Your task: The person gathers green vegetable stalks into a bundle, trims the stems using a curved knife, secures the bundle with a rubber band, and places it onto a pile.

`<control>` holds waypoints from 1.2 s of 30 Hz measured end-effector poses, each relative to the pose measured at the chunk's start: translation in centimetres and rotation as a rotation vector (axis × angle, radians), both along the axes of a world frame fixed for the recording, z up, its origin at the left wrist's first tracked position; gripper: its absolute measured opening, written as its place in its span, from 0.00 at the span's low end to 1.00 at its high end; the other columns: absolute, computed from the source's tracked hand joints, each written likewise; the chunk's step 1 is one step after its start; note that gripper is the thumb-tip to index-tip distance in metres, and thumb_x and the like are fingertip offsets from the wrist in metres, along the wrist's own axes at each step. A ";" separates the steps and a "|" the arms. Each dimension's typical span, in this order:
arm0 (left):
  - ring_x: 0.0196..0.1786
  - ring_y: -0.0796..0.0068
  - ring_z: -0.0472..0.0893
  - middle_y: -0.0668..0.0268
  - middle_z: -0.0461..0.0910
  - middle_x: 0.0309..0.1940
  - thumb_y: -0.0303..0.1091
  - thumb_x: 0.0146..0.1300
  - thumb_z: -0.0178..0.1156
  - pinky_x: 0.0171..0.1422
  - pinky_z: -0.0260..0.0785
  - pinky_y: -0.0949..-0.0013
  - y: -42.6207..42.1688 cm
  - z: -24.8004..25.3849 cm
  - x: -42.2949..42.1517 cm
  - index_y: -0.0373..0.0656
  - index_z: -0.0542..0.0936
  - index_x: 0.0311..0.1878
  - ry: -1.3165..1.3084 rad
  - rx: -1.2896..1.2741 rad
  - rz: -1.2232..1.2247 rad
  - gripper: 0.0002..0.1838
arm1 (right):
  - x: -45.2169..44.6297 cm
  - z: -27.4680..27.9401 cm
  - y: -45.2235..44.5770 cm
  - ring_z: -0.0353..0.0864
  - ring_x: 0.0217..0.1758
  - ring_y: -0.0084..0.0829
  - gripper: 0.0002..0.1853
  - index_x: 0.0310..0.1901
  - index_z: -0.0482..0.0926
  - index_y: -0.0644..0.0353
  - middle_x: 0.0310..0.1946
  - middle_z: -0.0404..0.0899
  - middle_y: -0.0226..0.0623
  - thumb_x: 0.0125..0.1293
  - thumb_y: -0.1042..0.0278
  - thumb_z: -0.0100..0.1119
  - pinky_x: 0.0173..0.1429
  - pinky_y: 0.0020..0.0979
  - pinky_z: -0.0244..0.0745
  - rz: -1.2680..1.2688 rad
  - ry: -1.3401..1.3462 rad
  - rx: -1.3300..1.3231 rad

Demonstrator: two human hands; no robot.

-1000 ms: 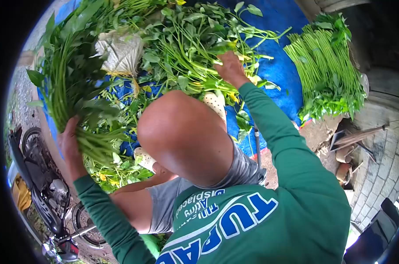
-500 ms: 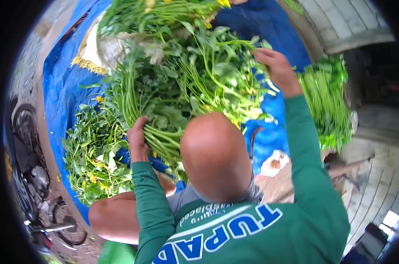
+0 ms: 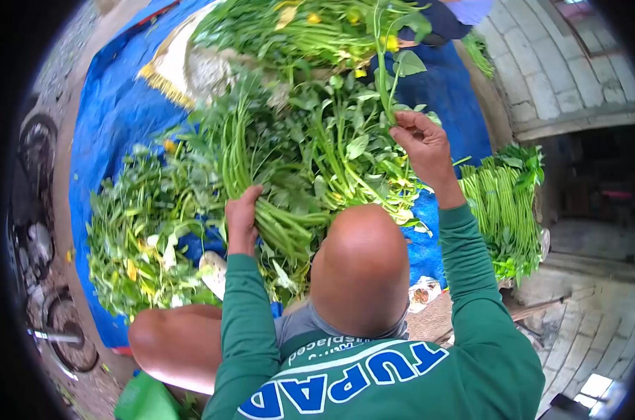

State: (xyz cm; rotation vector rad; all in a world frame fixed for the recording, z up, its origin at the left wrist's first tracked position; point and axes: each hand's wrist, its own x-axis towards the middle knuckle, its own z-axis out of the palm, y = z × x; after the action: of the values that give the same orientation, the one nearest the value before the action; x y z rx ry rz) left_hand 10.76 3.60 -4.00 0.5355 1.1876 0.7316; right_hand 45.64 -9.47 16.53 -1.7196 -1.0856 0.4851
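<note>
My left hand (image 3: 242, 218) is closed round a thick bunch of water spinach (image 3: 235, 157), whose long stems run up and also down to the right, near my knee. My right hand (image 3: 424, 143) pinches a leafy water spinach stem (image 3: 383, 77) between thumb and fingers. That stem stands upright above the heap, with a broad leaf on its right side. Between and below my hands spreads a loose pile of water spinach (image 3: 345, 157) with pale and yellowish stems. More loose leaves (image 3: 142, 245) lie to the left of my left hand.
A blue tarp (image 3: 114, 133) lies under the greens. At the back, another heap (image 3: 289, 35) rests on a whitish sack (image 3: 209, 70). Stacked bundles (image 3: 499, 210) stand at the right. Another person's clothed body (image 3: 436, 24) shows at top right. A motorcycle wheel (image 3: 72, 332) is at far left.
My right hand has moved slightly left and down and now holds a stem upright. My left hand keeps its bunch, now shifted right in view. Another person shows more at the top.
</note>
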 end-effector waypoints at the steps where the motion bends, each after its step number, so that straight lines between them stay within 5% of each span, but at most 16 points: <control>1: 0.30 0.71 0.86 0.62 0.88 0.33 0.30 0.65 0.78 0.35 0.80 0.64 -0.3 -0.2 0.3 0.32 0.89 0.45 -0.044 -0.017 0.023 0.12 | -0.9 -1.0 0.9 0.85 0.46 0.24 0.16 0.58 0.90 0.63 0.46 0.89 0.32 0.71 0.75 0.75 0.54 0.28 0.81 0.013 -0.084 0.008; 5: 0.32 0.73 0.85 0.63 0.88 0.35 0.33 0.62 0.80 0.37 0.78 0.64 -1.1 -2.0 -0.1 0.31 0.88 0.46 -0.015 -0.014 0.028 0.16 | -6.3 -2.5 4.8 0.88 0.49 0.32 0.16 0.58 0.90 0.62 0.50 0.90 0.41 0.70 0.74 0.74 0.55 0.34 0.83 0.163 -0.323 -0.001; 9: 0.28 0.69 0.86 0.64 0.87 0.31 0.37 0.69 0.77 0.34 0.83 0.62 -2.3 -2.7 0.6 0.37 0.87 0.45 -0.100 -0.119 0.063 0.14 | -12.2 -7.8 7.3 0.87 0.51 0.28 0.15 0.60 0.89 0.64 0.51 0.89 0.37 0.74 0.71 0.73 0.58 0.31 0.83 0.380 0.004 -0.149; 11: 0.29 0.69 0.87 0.64 0.87 0.32 0.39 0.69 0.77 0.35 0.84 0.62 -3.0 -3.3 1.0 0.37 0.87 0.47 -0.183 -0.195 0.101 0.15 | -14.1 -15.1 6.6 0.88 0.53 0.29 0.16 0.61 0.89 0.62 0.49 0.90 0.38 0.75 0.69 0.72 0.61 0.32 0.83 0.538 0.131 -0.303; 13: 0.41 0.67 0.90 0.66 0.90 0.41 0.48 0.77 0.72 0.50 0.87 0.57 -3.6 -4.9 0.9 0.43 0.87 0.51 -0.425 -0.270 0.113 0.17 | -16.1 -17.4 5.3 0.89 0.53 0.29 0.15 0.61 0.89 0.64 0.48 0.88 0.38 0.78 0.69 0.68 0.60 0.33 0.84 0.614 0.010 -0.420; 18: 0.41 0.67 0.89 0.66 0.89 0.44 0.58 0.75 0.72 0.51 0.87 0.55 -4.9 -7.1 0.6 0.45 0.86 0.56 -0.583 -0.472 0.084 0.25 | -16.3 -19.7 3.6 0.90 0.53 0.30 0.16 0.62 0.88 0.66 0.50 0.91 0.41 0.79 0.69 0.65 0.62 0.33 0.84 0.614 0.050 -0.521; 23: 0.40 0.67 0.88 0.64 0.86 0.42 0.55 0.68 0.80 0.45 0.86 0.58 -6.8 -7.2 2.4 0.42 0.83 0.59 -0.296 -0.215 0.338 0.29 | -17.1 -22.4 3.2 0.90 0.53 0.27 0.17 0.64 0.88 0.66 0.49 0.94 0.43 0.80 0.67 0.63 0.61 0.33 0.84 0.605 0.252 -0.628; 27: 0.36 0.67 0.87 0.63 0.88 0.40 0.45 0.66 0.81 0.44 0.86 0.60 -5.6 -9.0 1.2 0.39 0.85 0.53 -0.456 -0.465 0.129 0.23 | -18.1 -20.6 3.4 0.90 0.52 0.29 0.18 0.65 0.87 0.64 0.50 0.92 0.42 0.81 0.64 0.63 0.62 0.34 0.83 0.634 0.221 -0.618; 32: 0.35 0.66 0.88 0.61 0.89 0.38 0.40 0.67 0.79 0.41 0.86 0.60 -2.5 -4.8 1.4 0.40 0.86 0.46 -0.386 -0.214 0.184 0.15 | -18.3 -18.3 4.1 0.87 0.59 0.33 0.22 0.70 0.84 0.61 0.54 0.88 0.41 0.80 0.64 0.65 0.69 0.34 0.79 0.622 0.170 -0.381; 36: 0.45 0.61 0.93 0.56 0.93 0.48 0.41 0.76 0.69 0.53 0.90 0.56 1.3 2.4 0.1 0.34 0.86 0.58 -0.615 -0.012 0.085 0.19 | -15.6 -10.0 5.8 0.86 0.62 0.28 0.22 0.71 0.85 0.61 0.60 0.88 0.35 0.77 0.70 0.68 0.71 0.31 0.79 0.578 0.338 -0.196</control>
State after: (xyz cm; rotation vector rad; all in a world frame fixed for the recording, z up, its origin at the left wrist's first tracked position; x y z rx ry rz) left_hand 10.87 4.93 -1.61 0.2195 0.6414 0.8801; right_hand 30.04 -3.63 6.50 -1.3939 -1.3064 1.2321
